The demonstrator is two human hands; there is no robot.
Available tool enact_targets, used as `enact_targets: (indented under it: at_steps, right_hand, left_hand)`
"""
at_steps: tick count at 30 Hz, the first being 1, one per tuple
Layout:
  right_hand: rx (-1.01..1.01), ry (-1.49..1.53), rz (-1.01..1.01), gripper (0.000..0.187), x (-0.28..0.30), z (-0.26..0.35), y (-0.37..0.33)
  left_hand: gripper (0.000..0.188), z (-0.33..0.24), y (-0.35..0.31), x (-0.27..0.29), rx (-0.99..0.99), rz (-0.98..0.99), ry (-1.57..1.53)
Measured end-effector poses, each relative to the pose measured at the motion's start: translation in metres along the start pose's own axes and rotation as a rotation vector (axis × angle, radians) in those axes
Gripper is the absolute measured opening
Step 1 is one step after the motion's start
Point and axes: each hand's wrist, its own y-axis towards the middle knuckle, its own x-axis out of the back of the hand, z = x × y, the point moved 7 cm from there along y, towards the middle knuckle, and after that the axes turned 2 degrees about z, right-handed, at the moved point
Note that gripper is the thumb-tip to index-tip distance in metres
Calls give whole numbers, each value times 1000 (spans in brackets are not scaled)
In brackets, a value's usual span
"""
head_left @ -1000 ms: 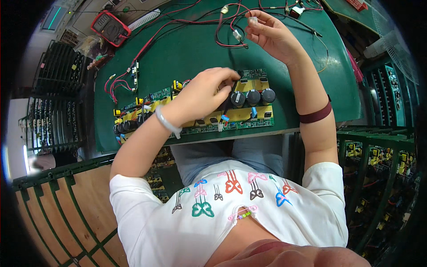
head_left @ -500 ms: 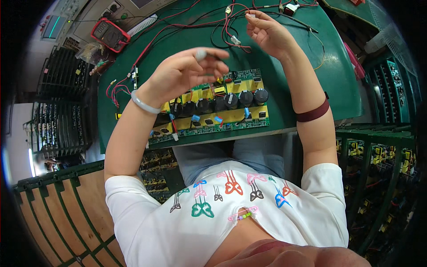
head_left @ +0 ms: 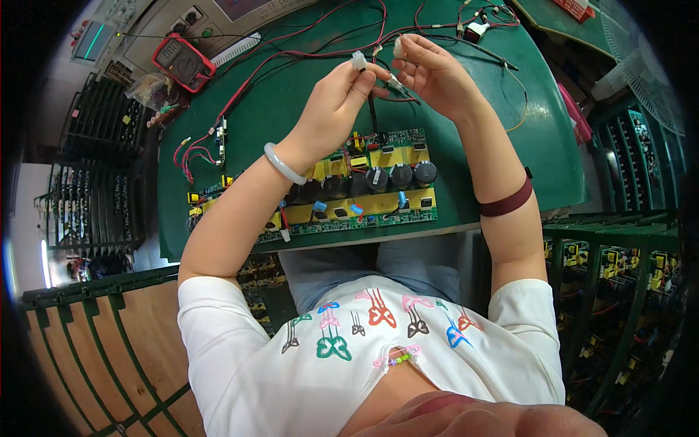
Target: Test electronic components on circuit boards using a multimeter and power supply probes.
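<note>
My left hand (head_left: 329,109) is closed, pinching a white plug connector (head_left: 359,61) between thumb and fingers. A black lead (head_left: 373,116) runs from beneath those fingers to the far edge of a long green circuit board (head_left: 341,227). Across from it, the fingertips of my right hand (head_left: 439,79) grip a second white connector (head_left: 398,48), a short gap from the first. The board lies near the table's front edge, with yellow-covered parts, a row of black capacitors (head_left: 401,177) and small blue parts (head_left: 403,199). My left forearm hides some of its left end.
Red and black cables cross the green table (head_left: 502,164). At the back left are a red multimeter (head_left: 183,64), a bench instrument (head_left: 218,22) and an oscilloscope (head_left: 102,40). A small board with pink wires (head_left: 221,142) lies left. Racks of boards (head_left: 608,255) stand on both sides.
My left hand has moved up and away from over the board and now holds a white connector. My right hand has come slightly nearer and left with its connector.
</note>
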Motion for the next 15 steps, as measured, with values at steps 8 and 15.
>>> enact_targets:
  at_steps: [8, 15]
  right_hand:
    - [139, 105, 154, 31, -12, 2, 2]
    - [91, 164, 190, 31, -16, 10, -1]
  left_hand:
    - [27, 4, 10, -4, 9, -41, -4]
    - [33, 3, 16, -3, 113, -79, -3]
